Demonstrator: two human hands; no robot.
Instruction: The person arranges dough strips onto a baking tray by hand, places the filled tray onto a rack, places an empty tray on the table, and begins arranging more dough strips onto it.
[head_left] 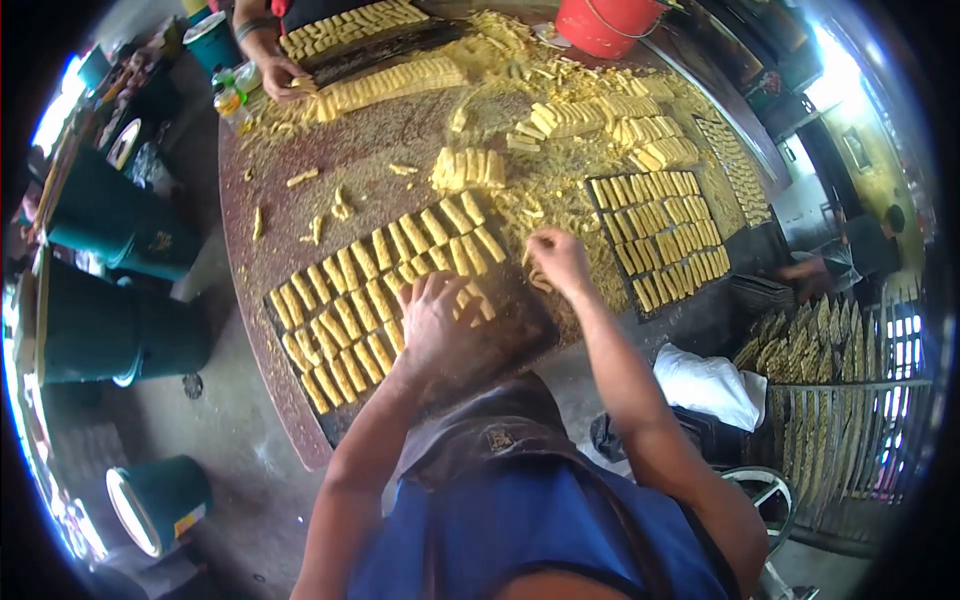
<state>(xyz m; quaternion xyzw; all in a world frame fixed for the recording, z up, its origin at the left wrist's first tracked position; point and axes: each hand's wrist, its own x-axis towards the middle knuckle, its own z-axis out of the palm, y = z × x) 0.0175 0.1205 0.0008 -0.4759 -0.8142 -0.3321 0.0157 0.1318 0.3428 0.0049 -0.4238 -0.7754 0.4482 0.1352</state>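
My left hand (432,318) is over the dark baking tray (500,335), its fingers bent down around pale dough sticks (478,299) that show beside the thumb; motion blurs it slightly. Rows of dough sticks (347,268) cover the left and far parts of this tray, while its near right corner is bare. Just past the tray's right edge, my right hand (560,262) hangs with curled fingers. Whatever is between those fingers is too unclear to name. A stack of cut dough sticks (468,168) stands beyond the tray.
A second filled tray (660,238) lies to the right. More dough stacks (570,118) and crumbs spread over the table (290,215). Across it, another person's hand (285,78) touches a long dough row (390,88). A red bucket (605,28) stands at the far edge; green bins (120,320) line the left.
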